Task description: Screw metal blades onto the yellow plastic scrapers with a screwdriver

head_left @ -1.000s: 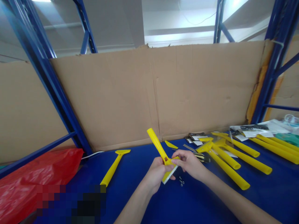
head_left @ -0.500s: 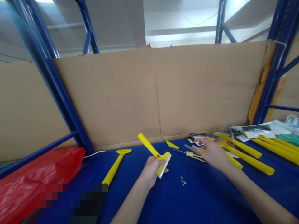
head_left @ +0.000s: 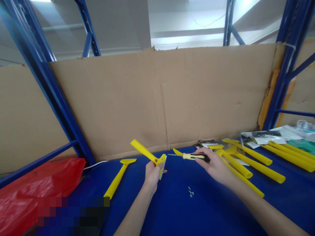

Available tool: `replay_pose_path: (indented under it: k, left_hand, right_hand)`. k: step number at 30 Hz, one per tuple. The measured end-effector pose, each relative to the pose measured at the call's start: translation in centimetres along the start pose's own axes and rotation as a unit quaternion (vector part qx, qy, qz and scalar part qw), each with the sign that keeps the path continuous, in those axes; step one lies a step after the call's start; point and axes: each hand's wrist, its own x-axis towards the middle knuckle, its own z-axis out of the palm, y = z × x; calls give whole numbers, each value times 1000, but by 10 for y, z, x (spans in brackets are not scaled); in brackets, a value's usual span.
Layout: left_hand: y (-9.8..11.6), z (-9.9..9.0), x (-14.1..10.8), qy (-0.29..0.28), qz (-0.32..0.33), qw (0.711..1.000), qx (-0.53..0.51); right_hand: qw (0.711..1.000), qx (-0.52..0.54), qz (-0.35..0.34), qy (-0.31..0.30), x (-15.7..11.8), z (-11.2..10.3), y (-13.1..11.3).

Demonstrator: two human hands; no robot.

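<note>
My left hand (head_left: 152, 177) is closed round the head of a yellow scraper (head_left: 144, 150), whose handle points up and left. A pale blade edge runs along the scraper's right side. In my right hand (head_left: 213, 164) is a screwdriver (head_left: 189, 156) with a cream and black handle; its shaft points left toward the scraper's head, a short gap away. Behind the screwdriver, a small yellow piece (head_left: 177, 151) lies partly hidden on the blue surface. Several small screws and nuts (head_left: 191, 192) rest on the surface between my forearms.
Another yellow scraper (head_left: 119, 178) lies at left, near a red plastic bag (head_left: 41, 190). Several yellow handles (head_left: 261, 167) are spread at right, with packets (head_left: 267, 136) behind them. A cardboard panel (head_left: 157, 101) and blue rack posts (head_left: 61, 85) bound the back and sides.
My right hand has picked up the screwdriver from the surface and brought it left. My left hand has shifted slightly left with the scraper, its handle tilting further left.
</note>
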Motion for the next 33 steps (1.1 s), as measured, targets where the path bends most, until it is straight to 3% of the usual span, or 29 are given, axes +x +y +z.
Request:
replay_pose_path:
  k: [7, 27, 33]
  left_hand:
    - [-4, 5, -2, -17, 9, 999, 39]
    - [-4, 5, 0, -19, 12, 999, 46]
    - [-5, 7, -3, -21, 36, 997, 58]
  right_hand:
    - [996, -21, -80, -34, -5, 13, 3]
    - [995, -43, -90, -28, -5, 10, 4]
    - [990, -60, -124, -24, -7, 10, 0]
